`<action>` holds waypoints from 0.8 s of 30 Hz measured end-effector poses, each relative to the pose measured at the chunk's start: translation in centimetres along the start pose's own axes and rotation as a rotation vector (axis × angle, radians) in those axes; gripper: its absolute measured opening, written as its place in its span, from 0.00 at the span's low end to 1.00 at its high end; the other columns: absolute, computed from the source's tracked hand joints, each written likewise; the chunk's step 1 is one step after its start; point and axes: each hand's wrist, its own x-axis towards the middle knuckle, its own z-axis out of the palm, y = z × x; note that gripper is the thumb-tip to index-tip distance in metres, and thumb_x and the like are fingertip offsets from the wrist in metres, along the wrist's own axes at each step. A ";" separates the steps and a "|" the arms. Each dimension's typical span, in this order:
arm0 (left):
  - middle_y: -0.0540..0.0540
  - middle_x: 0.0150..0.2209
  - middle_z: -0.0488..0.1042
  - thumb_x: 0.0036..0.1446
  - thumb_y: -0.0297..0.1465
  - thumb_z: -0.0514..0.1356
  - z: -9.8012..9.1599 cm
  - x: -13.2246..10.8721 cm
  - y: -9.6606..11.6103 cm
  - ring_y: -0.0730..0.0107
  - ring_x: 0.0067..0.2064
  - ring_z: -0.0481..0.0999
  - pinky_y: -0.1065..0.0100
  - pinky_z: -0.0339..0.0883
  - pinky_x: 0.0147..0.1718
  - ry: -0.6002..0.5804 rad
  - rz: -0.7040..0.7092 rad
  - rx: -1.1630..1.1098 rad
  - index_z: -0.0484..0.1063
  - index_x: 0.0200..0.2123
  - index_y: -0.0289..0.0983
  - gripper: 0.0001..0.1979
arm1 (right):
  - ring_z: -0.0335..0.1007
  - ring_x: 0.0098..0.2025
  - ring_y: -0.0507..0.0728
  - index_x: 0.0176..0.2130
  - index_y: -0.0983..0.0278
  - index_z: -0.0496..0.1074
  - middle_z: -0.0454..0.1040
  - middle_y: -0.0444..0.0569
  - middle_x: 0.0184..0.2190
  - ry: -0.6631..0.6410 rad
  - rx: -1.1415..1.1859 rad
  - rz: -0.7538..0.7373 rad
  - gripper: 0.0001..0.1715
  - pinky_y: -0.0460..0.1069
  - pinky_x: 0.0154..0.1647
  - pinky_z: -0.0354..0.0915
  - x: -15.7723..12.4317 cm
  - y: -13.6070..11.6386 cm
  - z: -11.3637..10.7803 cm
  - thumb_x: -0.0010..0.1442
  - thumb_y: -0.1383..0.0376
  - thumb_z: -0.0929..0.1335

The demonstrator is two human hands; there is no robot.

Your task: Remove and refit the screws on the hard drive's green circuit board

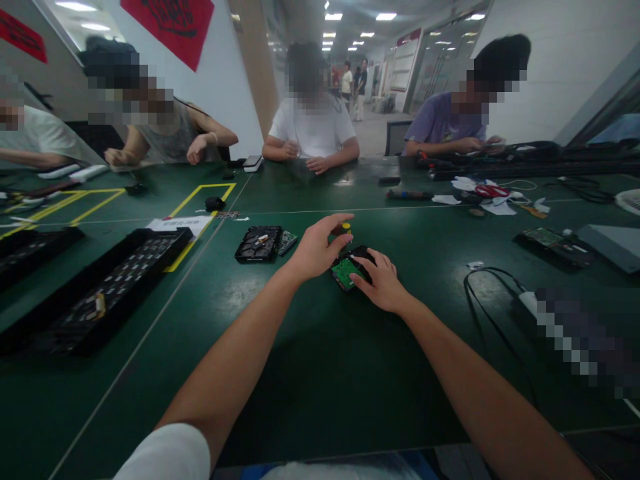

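A black hard drive with a green circuit board (346,270) lies on the green table (320,373) in front of me. My left hand (316,248) hovers just above it, fingers curled round a small tool with a yellow and black handle (344,230). My right hand (379,280) rests on the drive's right side, fingers pressed down on its black edge. A second black hard drive (259,243) lies to the left with a loose small circuit board (287,241) beside it.
Long black trays (107,287) of parts lie at the left, inside yellow floor-tape lines. A black cable (487,300) loops at the right, near a grey box (613,243) and another board (550,239). Three people sit across the table, a fourth at far left.
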 end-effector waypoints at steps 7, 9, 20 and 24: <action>0.41 0.59 0.77 0.73 0.30 0.54 -0.2 0.0 -0.2 0.62 0.49 0.81 0.69 0.80 0.34 -0.110 -0.031 -0.217 0.72 0.66 0.44 0.21 | 0.46 0.78 0.71 0.71 0.53 0.65 0.55 0.59 0.75 0.006 -0.007 -0.004 0.35 0.70 0.73 0.53 0.0 0.2 0.2 0.73 0.43 0.62; 0.42 0.55 0.79 0.71 0.32 0.60 -0.4 0.0 -0.1 0.63 0.47 0.80 0.66 0.80 0.37 -0.045 -0.015 -0.111 0.75 0.63 0.44 0.20 | 0.47 0.78 0.72 0.71 0.53 0.65 0.55 0.59 0.75 0.011 -0.003 -0.006 0.35 0.70 0.72 0.53 0.0 0.2 0.2 0.73 0.43 0.62; 0.41 0.59 0.77 0.74 0.31 0.56 -0.3 0.0 -0.3 0.61 0.55 0.78 0.61 0.76 0.51 0.050 0.085 0.061 0.72 0.66 0.42 0.20 | 0.47 0.78 0.71 0.71 0.54 0.65 0.55 0.59 0.75 0.008 0.003 -0.023 0.36 0.71 0.73 0.52 0.0 0.4 0.3 0.73 0.42 0.61; 0.43 0.54 0.79 0.72 0.31 0.59 -0.2 0.0 -0.4 0.63 0.50 0.79 0.61 0.76 0.50 0.094 0.081 0.066 0.75 0.60 0.43 0.16 | 0.46 0.78 0.72 0.71 0.55 0.65 0.54 0.60 0.75 -0.012 0.005 0.000 0.36 0.70 0.73 0.52 0.0 0.0 -0.1 0.73 0.43 0.61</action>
